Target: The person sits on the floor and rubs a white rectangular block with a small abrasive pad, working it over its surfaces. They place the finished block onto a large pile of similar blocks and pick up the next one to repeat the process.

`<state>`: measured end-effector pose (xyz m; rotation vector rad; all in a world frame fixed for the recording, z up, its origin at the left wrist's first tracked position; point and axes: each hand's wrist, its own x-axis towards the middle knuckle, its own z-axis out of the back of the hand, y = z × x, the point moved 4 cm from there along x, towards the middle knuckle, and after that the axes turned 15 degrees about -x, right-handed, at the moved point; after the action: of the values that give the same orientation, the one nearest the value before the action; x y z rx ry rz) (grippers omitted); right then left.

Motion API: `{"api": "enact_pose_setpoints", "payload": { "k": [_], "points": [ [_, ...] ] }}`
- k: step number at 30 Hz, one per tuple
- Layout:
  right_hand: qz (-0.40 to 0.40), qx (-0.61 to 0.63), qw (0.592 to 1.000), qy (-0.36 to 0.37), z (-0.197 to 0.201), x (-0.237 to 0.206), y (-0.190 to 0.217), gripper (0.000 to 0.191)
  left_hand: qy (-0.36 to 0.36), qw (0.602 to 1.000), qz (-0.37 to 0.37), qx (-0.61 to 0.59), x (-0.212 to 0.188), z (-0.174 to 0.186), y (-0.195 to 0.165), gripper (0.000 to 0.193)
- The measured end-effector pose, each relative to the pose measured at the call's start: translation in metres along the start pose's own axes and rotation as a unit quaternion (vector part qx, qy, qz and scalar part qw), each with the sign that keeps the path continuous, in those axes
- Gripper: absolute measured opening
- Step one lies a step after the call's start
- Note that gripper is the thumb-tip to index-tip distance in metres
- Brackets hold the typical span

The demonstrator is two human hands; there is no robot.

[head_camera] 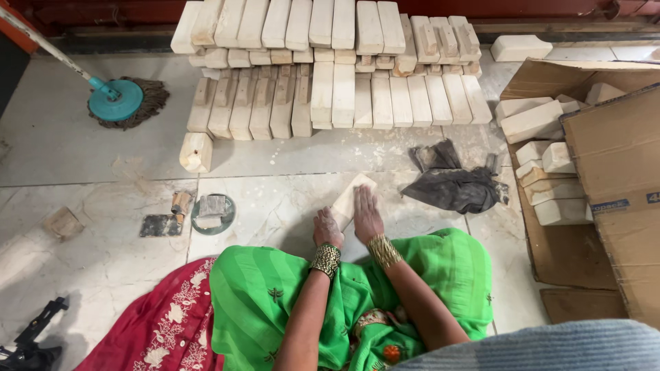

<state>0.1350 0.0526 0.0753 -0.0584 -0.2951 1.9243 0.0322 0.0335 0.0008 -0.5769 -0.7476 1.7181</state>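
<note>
Both hands press a pale wooden block [352, 197] to the floor: right hand [366, 215] flat, left hand [327, 228] seemingly curled; keep pressure even.

Your marble floor [82, 151] carries stacked pale wooden blocks [330, 69] far, a mop [120, 102] far left, a dark rag [454, 182] and flattened cardboard [570, 254] right.
</note>
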Motion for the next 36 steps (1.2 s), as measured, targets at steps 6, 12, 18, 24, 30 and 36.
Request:
{"api": "enact_pose_setpoints", "payload": {
  "k": [6, 12, 18, 24, 30, 36],
  "points": [
    [-0.099, 0.075, 0.989, -0.074, 0.014, 0.033, -0.012, 0.085, -0.026, 1.000, 0.005, -0.012, 0.000, 0.000, 0.000, 0.058],
    [0.205, -0.023, 0.978, 0.020, -0.003, -0.029, 0.028, 0.098, -0.024, 0.999, -0.005, -0.023, 0.002, -0.003, 0.006, 0.039],
    [0.081, -0.017, 0.996, 0.017, -0.006, 0.031, -0.034, 0.089, 0.009, 0.999, -0.033, 0.041, 0.003, -0.003, 0.003, 0.072],
    [0.253, -0.005, 0.967, 0.001, -0.008, -0.006, 0.004, 0.088, 0.037, 0.999, 0.009, 0.002, 0.005, -0.004, 0.008, 0.069],
    [0.181, -0.027, 0.983, -0.019, -0.007, 0.012, -0.024, 0.086, 0.013, 0.999, -0.050, -0.003, 0.004, -0.003, 0.006, 0.074],
    [0.077, 0.095, 0.992, 0.035, -0.006, 0.023, -0.043, 0.093, -0.074, 0.975, -0.077, -0.194, 0.008, 0.018, 0.003, 0.083]
  ]
}}
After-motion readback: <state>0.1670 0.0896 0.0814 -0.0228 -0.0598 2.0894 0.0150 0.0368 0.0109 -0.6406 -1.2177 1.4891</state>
